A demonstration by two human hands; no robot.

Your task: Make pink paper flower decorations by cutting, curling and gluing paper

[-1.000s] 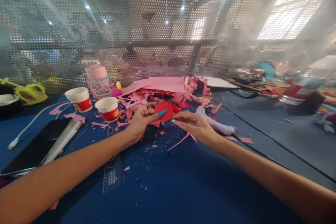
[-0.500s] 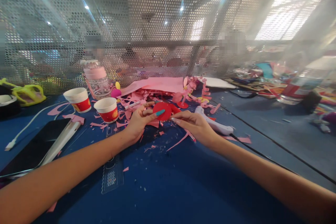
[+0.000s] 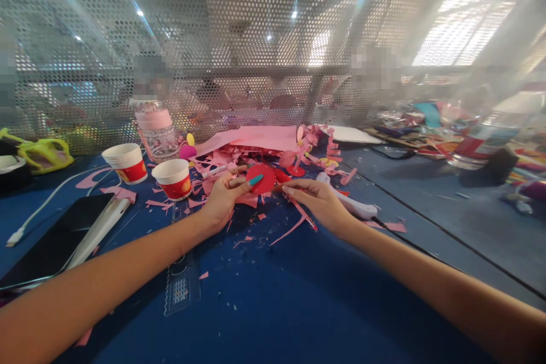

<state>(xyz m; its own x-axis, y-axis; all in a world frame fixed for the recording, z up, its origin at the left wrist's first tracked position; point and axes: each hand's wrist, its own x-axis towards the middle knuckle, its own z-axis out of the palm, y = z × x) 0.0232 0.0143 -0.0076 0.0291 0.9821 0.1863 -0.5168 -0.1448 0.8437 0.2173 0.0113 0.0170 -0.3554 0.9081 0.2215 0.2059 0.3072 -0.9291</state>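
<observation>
**Flat blue tabletop (image 3: 273, 301), loose pink paper-like cuttings (image 3: 217, 162), one thin round red disc (image 3: 267, 177) in hand**

Much of the cutting looks done on this tabletop. Broad pink paper-like sheets (image 3: 268, 137) lie at the back, and the cuttings heap up in front of them as strips and ragged scraps, with neater rounded pieces towards the right. How many more pieces are needed cannot be told. A pale lilac plastic tool (image 3: 357, 207) with a black cord, perhaps a glue gun, lies unheld beyond the right hand (image 3: 321, 203).

That hand is partly curled, fingers drawn together, tips just beside the disc's right edge; whether they touch it or pinch something thin cannot be made out. The left hand (image 3: 225, 198) is closed in a pinch on the disc, thumb in front, other fingers mostly behind.

The disc is above the tabletop, in front of the heap, face towards the camera. It is plain bright red, its outline cleanly rounded, so its shaping seems finished; no join to another piece is visible. A long turquoise thumbnail (image 3: 256, 180) covers part of its left side.
</observation>
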